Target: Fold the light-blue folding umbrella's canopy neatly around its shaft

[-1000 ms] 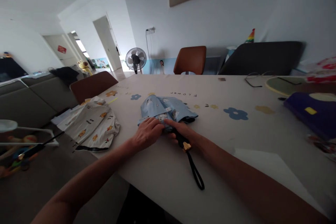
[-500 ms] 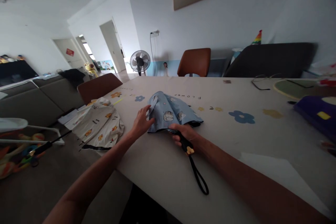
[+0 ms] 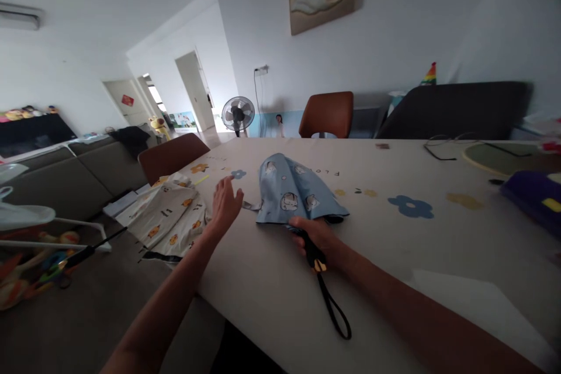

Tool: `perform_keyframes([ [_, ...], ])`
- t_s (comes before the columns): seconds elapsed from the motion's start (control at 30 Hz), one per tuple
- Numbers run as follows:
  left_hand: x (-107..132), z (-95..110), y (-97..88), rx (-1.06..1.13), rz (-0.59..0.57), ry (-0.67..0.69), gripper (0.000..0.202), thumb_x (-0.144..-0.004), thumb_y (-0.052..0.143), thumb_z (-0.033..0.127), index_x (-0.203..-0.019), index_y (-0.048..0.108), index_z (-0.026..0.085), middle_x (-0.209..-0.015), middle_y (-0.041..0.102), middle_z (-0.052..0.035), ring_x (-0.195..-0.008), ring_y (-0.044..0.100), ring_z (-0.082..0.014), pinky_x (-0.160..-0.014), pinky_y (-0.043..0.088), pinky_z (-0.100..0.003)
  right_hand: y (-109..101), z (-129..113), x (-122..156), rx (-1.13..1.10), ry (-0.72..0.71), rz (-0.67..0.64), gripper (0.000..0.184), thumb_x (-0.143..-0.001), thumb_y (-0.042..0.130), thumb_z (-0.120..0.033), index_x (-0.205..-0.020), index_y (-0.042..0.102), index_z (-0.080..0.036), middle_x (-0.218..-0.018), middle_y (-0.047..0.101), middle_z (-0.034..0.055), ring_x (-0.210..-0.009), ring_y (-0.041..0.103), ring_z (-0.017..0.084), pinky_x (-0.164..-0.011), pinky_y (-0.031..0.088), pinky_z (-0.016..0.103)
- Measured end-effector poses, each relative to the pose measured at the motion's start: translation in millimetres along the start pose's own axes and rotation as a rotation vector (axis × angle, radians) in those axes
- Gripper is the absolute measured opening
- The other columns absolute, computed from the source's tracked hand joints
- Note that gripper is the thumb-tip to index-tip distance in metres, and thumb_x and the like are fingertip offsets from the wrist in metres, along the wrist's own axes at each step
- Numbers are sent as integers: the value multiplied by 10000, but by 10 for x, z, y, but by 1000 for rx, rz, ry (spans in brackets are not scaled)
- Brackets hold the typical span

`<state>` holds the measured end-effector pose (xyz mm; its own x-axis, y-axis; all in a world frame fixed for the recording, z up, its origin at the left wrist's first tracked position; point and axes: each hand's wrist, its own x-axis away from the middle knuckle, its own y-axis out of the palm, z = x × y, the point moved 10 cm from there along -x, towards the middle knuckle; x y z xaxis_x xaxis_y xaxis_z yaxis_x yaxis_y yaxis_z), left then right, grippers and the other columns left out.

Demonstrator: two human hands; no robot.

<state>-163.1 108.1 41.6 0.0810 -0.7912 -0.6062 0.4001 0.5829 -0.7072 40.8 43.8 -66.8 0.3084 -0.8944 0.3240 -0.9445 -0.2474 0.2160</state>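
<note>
A light blue umbrella (image 3: 287,190) with animal-face prints lies loosely folded on the white table (image 3: 368,257), its canopy pointing away from me. My right hand (image 3: 318,238) is wrapped round its black handle, just below the canopy's hem. From the handle's end a black wrist loop hangs toward me over the tabletop. To the left of the canopy, my left hand (image 3: 225,204) is apart from the cloth, fingers stretched out and holding nothing. Between that hand and the canopy, a narrow closing strap (image 3: 251,205) sticks out from the umbrella's left side.
A cream patterned umbrella (image 3: 169,219) lies over the table's left edge, its shaft jutting out past it. Eyeglasses (image 3: 438,152), a green round mat (image 3: 486,158) and a purple item (image 3: 532,201) are at the right. Brown chairs (image 3: 326,114) and a fan (image 3: 238,114) stand beyond.
My left hand has moved left, away from the blue canopy, and its fingers have straightened. The strap now sticks out to the side. My right hand keeps its hold; the whole view has tilted upward slightly.
</note>
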Motion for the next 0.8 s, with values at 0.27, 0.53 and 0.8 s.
perform_keyframes([
  [0.27,-448,62,285,496,68,-326,445,-874,279,495,-610,458,186,-600,500,-13,-631,488,-147,-621,386,-268,95,-57,38,127,-132,-12,197,-677,561,-322,-579,462,-183,-349,458,-46,-271,400,85,-289,337,200],
  [0.53,-395,-104,533,580,43,-388,515,-878,200,537,-521,357,200,-502,396,7,-536,390,-123,-546,313,-262,132,-20,-4,111,-144,-64,199,-687,587,-343,-692,469,-183,-369,468,-69,-263,390,80,-278,345,194],
  [0.8,-357,-253,635,378,18,-367,498,-888,224,487,-546,437,195,-599,537,-69,-657,533,-188,-619,374,-295,77,24,7,88,-36,-8,199,-708,551,-324,-611,444,-186,-377,465,-55,-278,402,73,-295,350,187],
])
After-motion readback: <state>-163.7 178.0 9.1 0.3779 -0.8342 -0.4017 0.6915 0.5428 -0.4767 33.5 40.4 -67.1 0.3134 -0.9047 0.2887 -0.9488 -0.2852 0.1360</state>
